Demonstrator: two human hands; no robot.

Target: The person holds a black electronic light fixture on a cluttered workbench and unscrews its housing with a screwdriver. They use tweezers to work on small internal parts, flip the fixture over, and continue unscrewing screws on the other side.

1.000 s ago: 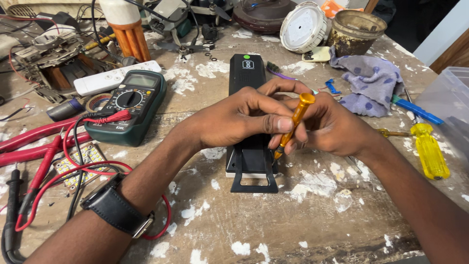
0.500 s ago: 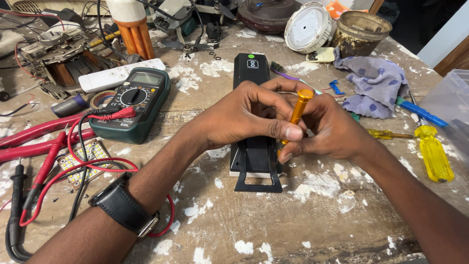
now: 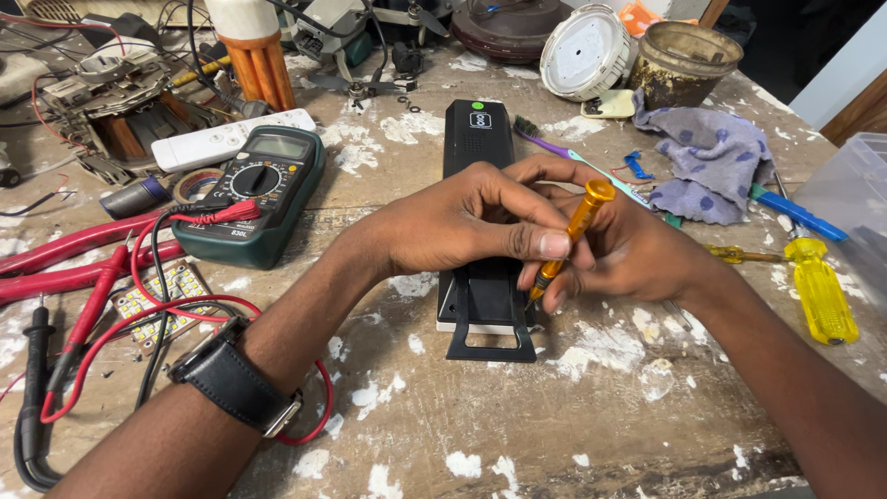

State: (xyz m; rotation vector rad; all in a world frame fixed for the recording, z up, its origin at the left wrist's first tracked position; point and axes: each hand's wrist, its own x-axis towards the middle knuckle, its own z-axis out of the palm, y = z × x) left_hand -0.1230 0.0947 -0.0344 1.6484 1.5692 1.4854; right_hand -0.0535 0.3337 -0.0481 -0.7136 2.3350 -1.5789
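A long black box-shaped device lies on the worn wooden bench, its near end with a black bracket towards me. My left hand rests across the middle of the device and pinches the shaft of a small orange screwdriver. My right hand grips the same screwdriver lower down, its tip against the device's right edge. The tip itself is hidden by my fingers. A black watch sits on my left wrist.
A green multimeter with red leads lies left, beside a white remote and a small LED board. Right: a yellow screwdriver, a blue tool, a grey cloth, a clear plastic box. Far: a round white lamp part, a dirty pot.
The orange screwdriver has tilted slightly and its top has risen a little between my fingers. My hands stay in place over the black device.
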